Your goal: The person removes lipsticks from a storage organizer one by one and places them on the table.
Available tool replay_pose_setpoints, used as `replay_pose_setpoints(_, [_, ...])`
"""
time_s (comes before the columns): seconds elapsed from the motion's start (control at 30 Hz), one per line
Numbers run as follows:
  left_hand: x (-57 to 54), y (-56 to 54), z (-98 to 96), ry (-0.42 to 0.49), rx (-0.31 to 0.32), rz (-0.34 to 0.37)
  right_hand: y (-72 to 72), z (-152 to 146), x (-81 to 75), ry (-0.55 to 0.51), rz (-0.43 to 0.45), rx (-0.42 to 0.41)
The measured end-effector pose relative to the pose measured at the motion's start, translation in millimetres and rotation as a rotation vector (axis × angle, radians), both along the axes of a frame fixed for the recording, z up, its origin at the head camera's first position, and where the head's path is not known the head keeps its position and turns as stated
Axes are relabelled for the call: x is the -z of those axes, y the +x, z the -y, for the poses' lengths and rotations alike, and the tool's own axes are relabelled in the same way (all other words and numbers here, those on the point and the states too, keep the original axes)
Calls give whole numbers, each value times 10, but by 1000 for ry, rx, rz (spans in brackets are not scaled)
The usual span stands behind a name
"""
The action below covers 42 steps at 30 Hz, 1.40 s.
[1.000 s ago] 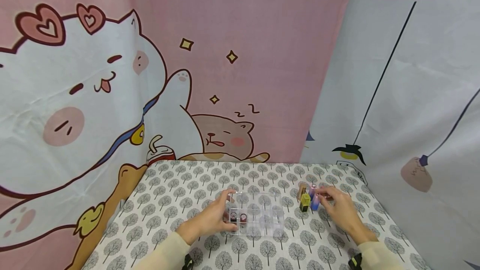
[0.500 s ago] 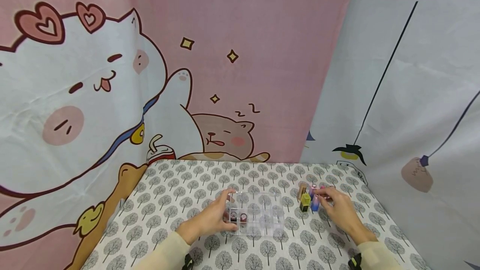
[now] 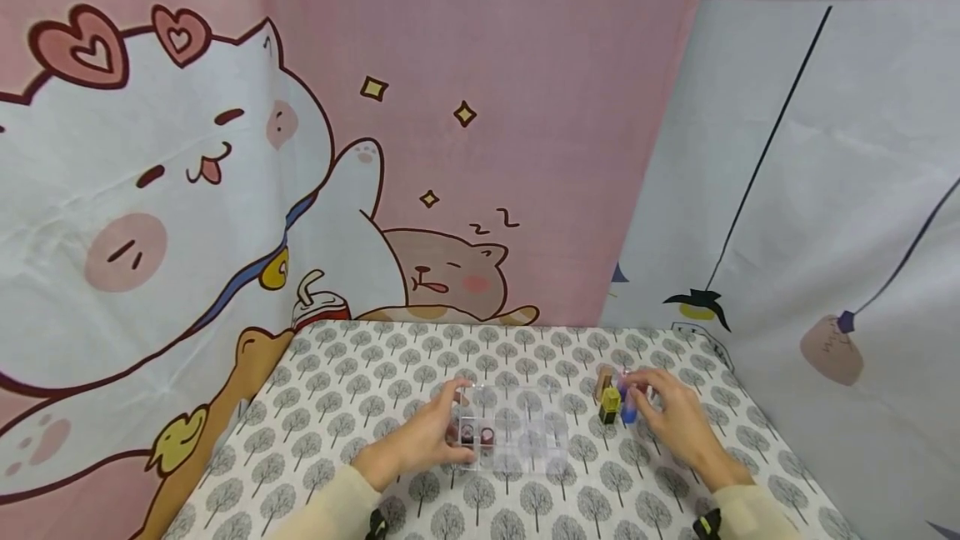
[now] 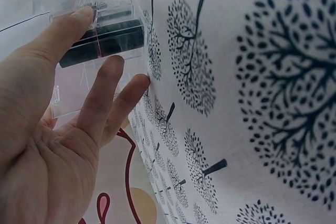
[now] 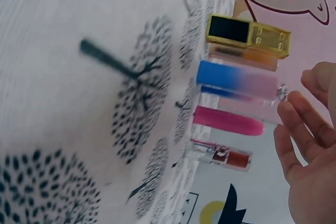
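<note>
At the table's middle, my left hand grips the left end of a clear compartment box, its thumb and fingers on opposite sides. Dark lipstick tubes stand in compartments at that end. To the right, my right hand hovers at a group of lip tubes. In the right wrist view its thumb and fingers are parted beside the jewelled top of a blue-to-pink lipstick; whether they touch it is unclear. A second blue tube is mostly hidden behind it.
Beside the blue-to-pink lipstick stand a gold-and-black lipstick, an orange-brown tube, a pink tube and a clear tube with red inside. A tree-print cloth covers the table; printed curtains hang behind.
My right hand has shifted slightly left over the lip tubes, covering more of the blue-to-pink one. The left hand and the box stay in place.
</note>
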<state>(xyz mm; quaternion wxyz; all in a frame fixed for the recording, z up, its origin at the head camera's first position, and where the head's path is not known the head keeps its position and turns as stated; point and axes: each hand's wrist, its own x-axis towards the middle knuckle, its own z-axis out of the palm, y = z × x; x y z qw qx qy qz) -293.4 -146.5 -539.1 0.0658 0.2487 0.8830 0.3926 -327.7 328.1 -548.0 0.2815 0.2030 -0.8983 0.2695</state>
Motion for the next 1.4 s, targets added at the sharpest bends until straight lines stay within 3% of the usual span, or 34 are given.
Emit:
replay_pose_setpoints(0.3, [-2, 4, -13, -11, -1, -2, 73, 223, -132, -23, -143, -68])
replay_pose_setpoints(0.77, [-44, -10, -1, -3, 3, 20, 223, 747, -335, 34, -179, -174])
replay_pose_setpoints(1.17, [-21, 7, -19, -33, -3, 8, 268, 1210, -284, 51, -133, -321])
replay_pose_setpoints(1.4, [-25, 2, -16, -27, 7, 1, 319, 1567, -257, 84, -18, -415])
